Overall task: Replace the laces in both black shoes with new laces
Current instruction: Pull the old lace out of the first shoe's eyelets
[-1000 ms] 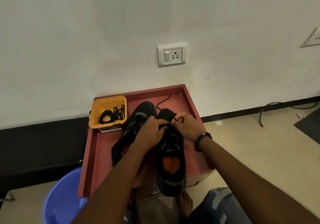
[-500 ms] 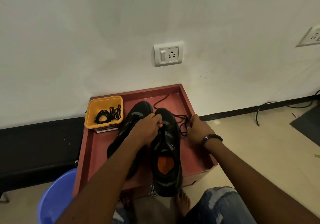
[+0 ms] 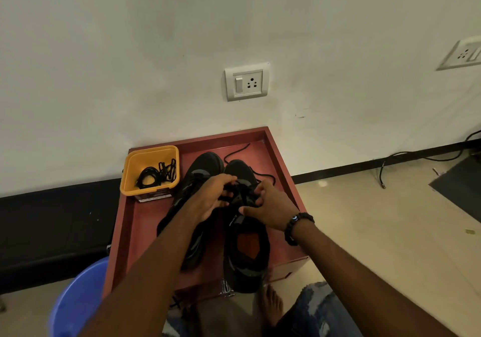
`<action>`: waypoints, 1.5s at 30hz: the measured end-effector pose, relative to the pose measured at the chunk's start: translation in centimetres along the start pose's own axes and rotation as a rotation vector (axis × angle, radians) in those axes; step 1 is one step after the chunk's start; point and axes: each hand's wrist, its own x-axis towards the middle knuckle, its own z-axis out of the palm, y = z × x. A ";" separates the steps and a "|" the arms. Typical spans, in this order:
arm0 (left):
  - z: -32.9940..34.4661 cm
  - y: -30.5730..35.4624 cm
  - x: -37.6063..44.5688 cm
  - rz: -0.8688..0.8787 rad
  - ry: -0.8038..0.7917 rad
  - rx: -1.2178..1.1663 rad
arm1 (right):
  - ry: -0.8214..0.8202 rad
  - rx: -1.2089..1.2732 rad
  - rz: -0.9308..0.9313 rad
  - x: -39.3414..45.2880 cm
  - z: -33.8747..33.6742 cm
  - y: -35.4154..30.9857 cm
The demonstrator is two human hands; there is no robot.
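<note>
Right hand (image 3: 270, 208) has returned to the matte right shoe (image 3: 244, 232); both grips pinch its cord lace (image 3: 240, 191), left hand (image 3: 210, 201) included.

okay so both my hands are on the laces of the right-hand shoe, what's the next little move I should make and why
Probably keep pulling the lace out of the right shoe, one eyelet at a time. Your left hand and right hand both sit at its lacing, and loose lace already trails past the toe. The yellow tub holds coiled black laces.

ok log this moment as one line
step: lacing right shoe | left hand: pinching lace at eyelets | right hand: pinching lace | left shoe: on red tray | yellow tub: holds laces
</note>
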 end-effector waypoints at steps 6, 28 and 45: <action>0.3 3.2 0.9 0.152 -0.124 0.527 | -0.006 0.008 0.029 -0.1 -0.1 0.0; -1.5 4.0 -0.6 0.319 0.010 0.485 | 0.017 -0.006 0.018 0.1 0.6 -0.1; -4.5 3.9 -2.5 0.138 0.346 -0.031 | 0.035 -0.009 0.002 -0.4 0.9 0.0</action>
